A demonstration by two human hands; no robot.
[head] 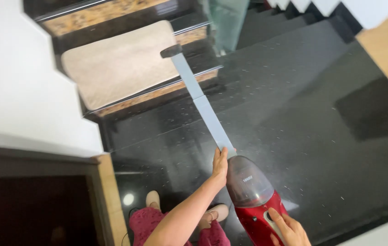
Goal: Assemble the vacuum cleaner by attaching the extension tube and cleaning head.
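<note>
A: Nearest the camera?
B: The right hand [289,230], fingers curled around the handle of the red handheld vacuum with a smoky clear dust cup [253,196].
A: Next?
B: The left hand [220,164], closed on the joint where the long grey extension tube [200,100] begins.
A: Farthest?
B: The tube's black nozzle [171,50], at the beige rectangular stair mat [116,64], above the glossy black stone landing [303,118].

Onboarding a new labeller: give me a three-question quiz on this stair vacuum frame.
1. True or false: the left hand grips the grey extension tube.
2. Which thing does the right hand hold? A) beige mat B) red vacuum body C) white wall
3. Fill in: the nozzle rests at the edge of the ____ mat.

Key: 1 true. 2 B, the red vacuum body. 3 beige.
</note>
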